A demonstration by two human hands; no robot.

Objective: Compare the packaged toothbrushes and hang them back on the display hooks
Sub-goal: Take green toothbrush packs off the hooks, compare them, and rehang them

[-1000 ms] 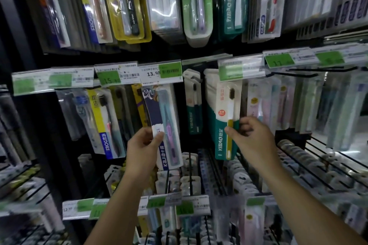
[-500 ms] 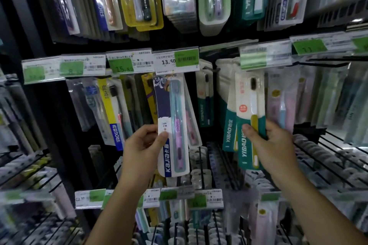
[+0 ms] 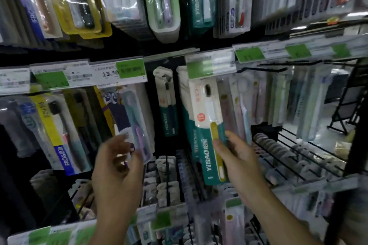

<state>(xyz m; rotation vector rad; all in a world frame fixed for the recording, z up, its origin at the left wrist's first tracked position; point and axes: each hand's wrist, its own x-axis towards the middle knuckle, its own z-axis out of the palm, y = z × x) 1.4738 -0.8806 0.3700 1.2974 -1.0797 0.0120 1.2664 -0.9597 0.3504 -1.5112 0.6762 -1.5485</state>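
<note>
Right hand (image 3: 240, 157) pinches the teal Yibao pack (image 3: 207, 125), nearly rehung; its hole must meet the hook above those fingers. Left hand (image 3: 117, 167), fingers spread, hovers beside the purple pack (image 3: 131, 117).

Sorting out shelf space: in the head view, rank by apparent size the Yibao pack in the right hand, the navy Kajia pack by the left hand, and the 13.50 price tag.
1. Yibao pack, tallest.
2. Kajia pack; partly hidden by the left hand, so second only tentatively.
3. 13.50 price tag, smallest.
The right hand holds the Yibao pack nearer the camera, which inflates it.
</note>
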